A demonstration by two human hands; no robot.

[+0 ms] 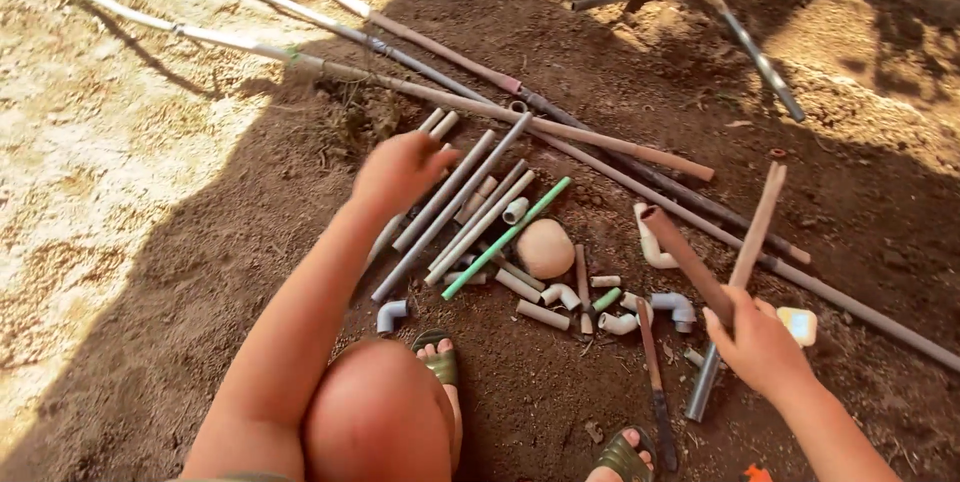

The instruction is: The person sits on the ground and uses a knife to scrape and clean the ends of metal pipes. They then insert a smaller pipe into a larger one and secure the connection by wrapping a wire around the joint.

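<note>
The person is crouching on bare earth over a scatter of pipe offcuts, and the right hand (762, 344) is grasping a brown pipe (688, 260), its grip clenched round the lower end while the pipe is slanting up toward eleven o'clock, clear of the ground. The free end is hanging just over a white elbow fitting (652, 242) and near a rounded tan stone (545, 248) at the middle of the pile. Held so near one end, the length is going to want to swing; I would judge that a firm wrist and a slow carry are what is keeping it from knocking the short pieces (543, 314) lying loose at six o'clock of the stone.

The left hand (398, 170) is hovering over the row of grey pipes (450, 204) laid side by side, with a green pipe (505, 238) running along their right flank. Its fingers are curled loosely and blurred, and the grip is released, holding nothing that I can make out. The left forearm is reaching up from beside the bent knee (378, 414); the right forearm is coming in from five o'clock, wrist slightly cocked. Long pipes (600, 157) are lying crosswise at twelve o'clock, well apart from both hands. A sandalled foot (440, 357) is sitting just below the pile.
</note>
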